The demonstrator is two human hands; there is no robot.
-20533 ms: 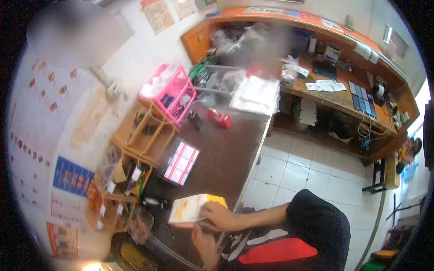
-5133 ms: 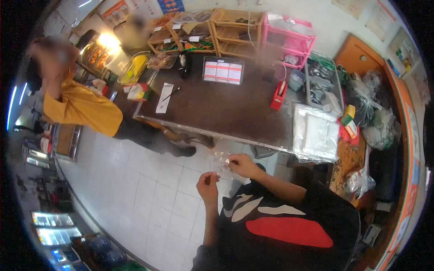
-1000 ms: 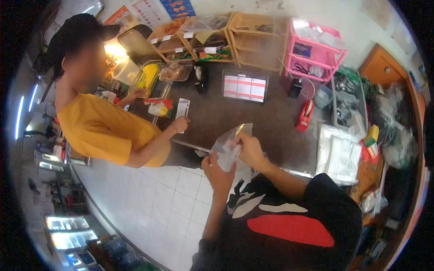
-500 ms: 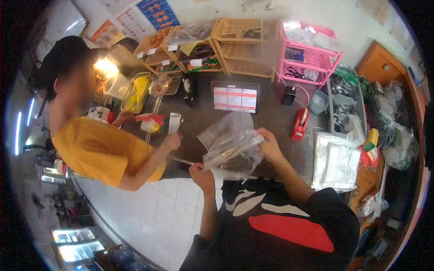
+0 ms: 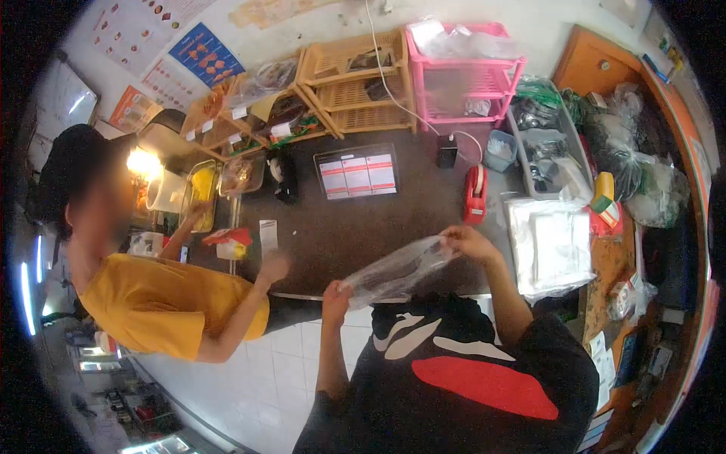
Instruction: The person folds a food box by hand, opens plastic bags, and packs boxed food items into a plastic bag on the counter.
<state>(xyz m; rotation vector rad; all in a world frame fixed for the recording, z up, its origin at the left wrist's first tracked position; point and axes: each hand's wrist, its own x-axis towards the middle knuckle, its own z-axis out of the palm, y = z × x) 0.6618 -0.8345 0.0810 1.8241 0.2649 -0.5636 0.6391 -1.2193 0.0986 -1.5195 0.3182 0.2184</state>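
Note:
A clear plastic bag is stretched between my two hands, above the front edge of the dark counter. My left hand is closed on its lower left corner. At the upper right end my right hand pinches the bag, with the fingers bunched together. The bag looks thin and see-through; I cannot make out anything inside it. Behind it on the counter lies a tablet showing red-and-white panels. To the right of my right hand sits a red tape dispenser.
On my left a co-worker in a yellow shirt stands by a white paper slip and a red packet. Tan racks and a pink rack line the wall. Stacked plastic bags lie at right.
The bag, bunched and raised over the counter before, is now drawn out long between my hands. My right hand has shifted slightly right and down. The view has turned somewhat.

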